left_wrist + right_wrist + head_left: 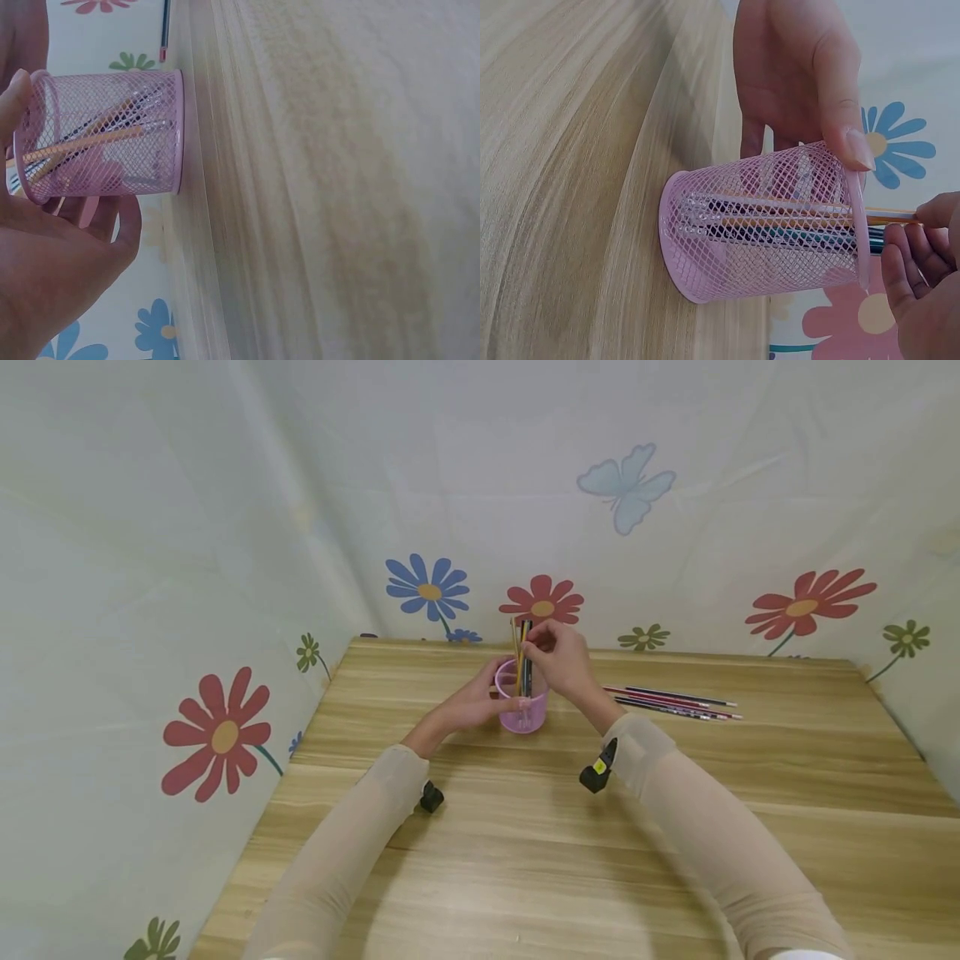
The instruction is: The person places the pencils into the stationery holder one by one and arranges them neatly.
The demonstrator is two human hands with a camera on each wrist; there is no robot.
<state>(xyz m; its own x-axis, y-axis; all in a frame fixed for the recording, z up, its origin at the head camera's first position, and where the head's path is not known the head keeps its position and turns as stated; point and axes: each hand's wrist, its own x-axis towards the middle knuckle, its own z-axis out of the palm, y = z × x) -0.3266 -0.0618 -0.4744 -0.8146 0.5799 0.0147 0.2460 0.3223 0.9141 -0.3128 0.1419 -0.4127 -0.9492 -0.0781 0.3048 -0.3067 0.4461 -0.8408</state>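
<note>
A pink mesh pen cup (522, 706) stands on the wooden table (525, 860) near its far edge, with several pencils (521, 652) upright in it. My left hand (480, 700) wraps round the cup's left side, thumb on the rim. My right hand (558, 658) is above the cup and pinches the tops of the pencils. In the left wrist view the cup (105, 135) shows pencils inside, with my left hand (56, 255) round it. The right wrist view shows the cup (769, 221), my left hand's thumb (844, 112) on its rim and my right hand (926, 270) on the pencil ends.
Several more pencils (675, 702) lie loose on the table to the right of the cup. A white cloth with flower and butterfly prints (626, 485) walls in the table at the back and both sides.
</note>
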